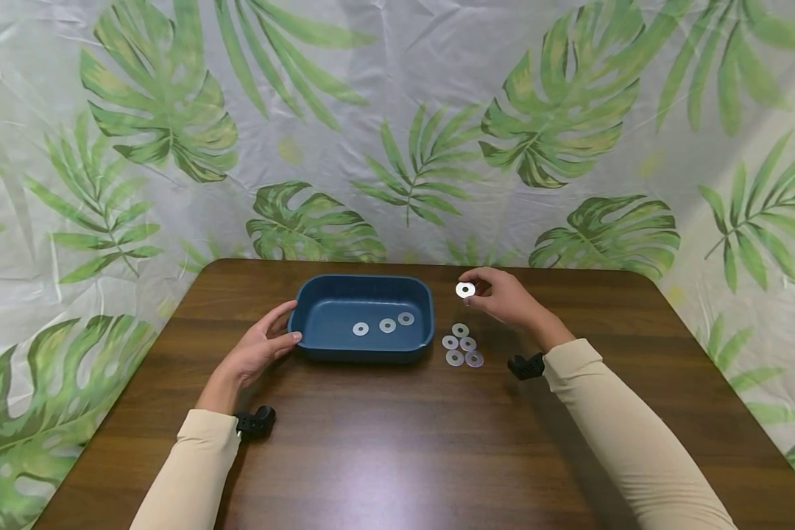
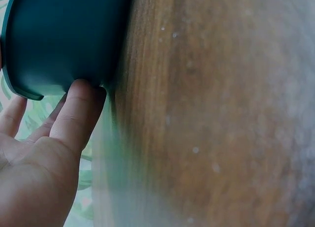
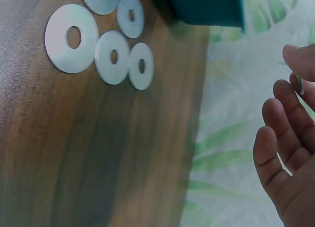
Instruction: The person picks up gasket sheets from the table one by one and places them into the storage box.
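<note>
Nearest, the forearms are covered by cream sleeves (image 1: 636, 434), and a black device (image 1: 260, 422) is worn at each wrist. The forearms are held over a dark brown wooden table (image 1: 371, 449). At nine o'clock on the blue tray (image 1: 364, 356), its short end is gripped by the left hand (image 1: 258, 347): the thumb is laid at the near corner, towards eight o'clock, and the fingers are placed along the end (fingertips are seen touching the outer wall in the left wrist view). Between three and four o'clock from the tray, five loose washers (image 1: 450, 358) are laid flat on the wood in a close cluster, outside the rim. Within the tray, three washers (image 1: 382, 325) are contained, all flat on its floor: one is found near the middle, and two are set close together towards three o'clock. At twelve o'clock from the loose cluster, a single washer (image 1: 460, 290) is pinched between thumb and forefinger by the right hand (image 1: 506, 297); it is held above the table, outside the tray, its face turned to the head camera. Farthest off, the table is backed by a pale cloth (image 1: 397, 66) printed with green leaves.
</note>
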`<state>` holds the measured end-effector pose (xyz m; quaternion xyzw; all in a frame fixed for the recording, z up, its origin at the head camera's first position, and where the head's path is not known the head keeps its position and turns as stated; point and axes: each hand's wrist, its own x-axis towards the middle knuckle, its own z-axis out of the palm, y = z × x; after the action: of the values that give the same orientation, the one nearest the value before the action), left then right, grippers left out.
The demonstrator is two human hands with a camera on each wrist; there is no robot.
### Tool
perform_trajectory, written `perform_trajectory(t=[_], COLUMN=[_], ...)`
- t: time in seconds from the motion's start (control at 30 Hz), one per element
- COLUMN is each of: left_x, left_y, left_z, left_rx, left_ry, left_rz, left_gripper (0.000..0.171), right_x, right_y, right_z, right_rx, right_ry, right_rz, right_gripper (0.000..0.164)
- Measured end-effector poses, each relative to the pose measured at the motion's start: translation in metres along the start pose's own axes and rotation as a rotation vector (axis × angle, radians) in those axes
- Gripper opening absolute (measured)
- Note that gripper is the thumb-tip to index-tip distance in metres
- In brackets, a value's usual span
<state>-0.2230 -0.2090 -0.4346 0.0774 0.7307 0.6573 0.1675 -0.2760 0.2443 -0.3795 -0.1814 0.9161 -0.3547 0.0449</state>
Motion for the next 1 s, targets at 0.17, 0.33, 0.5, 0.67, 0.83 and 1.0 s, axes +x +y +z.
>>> perform_trajectory(t=[0.17,0.33,0.5,0.67,0.83,1.0], left_x=[0.000,-0.001,0.000,0.000,-0.001,-0.001], left_y=[0.000,0.000,-0.001,-0.001,0.001,0.002], left_z=[0.000,0.000,0.000,0.000,0.001,0.001], left_rx=[0.004,0.009,0.014,0.012,0.010,0.017], left_ry=[0.001,0.002,0.000,-0.001,-0.005,-0.003], left_rz=[-0.005,-0.005,-0.002,-0.002,0.000,-0.002], left_gripper=[0.074,0.074,0.074,0.074,0.074,0.074], right_x=[-0.002,-0.004,-0.006,-0.007,-0.007,-0.005], right_y=[-0.011,-0.024,-0.035,-0.043,-0.057,-0.068], right_z=[-0.007,-0.008,-0.007,-0.007,-0.005,-0.001], right_rx=[0.016,0.011,-0.001,0.004,0.026,0.044], right_ry=[0.011,0.013,0.004,-0.004,-0.018,-0.043], right_rz=[-0.025,-0.086,-0.129,-0.150,-0.191,-0.240], right_gripper=[0.041,0.041,0.041,0.041,0.041,0.039])
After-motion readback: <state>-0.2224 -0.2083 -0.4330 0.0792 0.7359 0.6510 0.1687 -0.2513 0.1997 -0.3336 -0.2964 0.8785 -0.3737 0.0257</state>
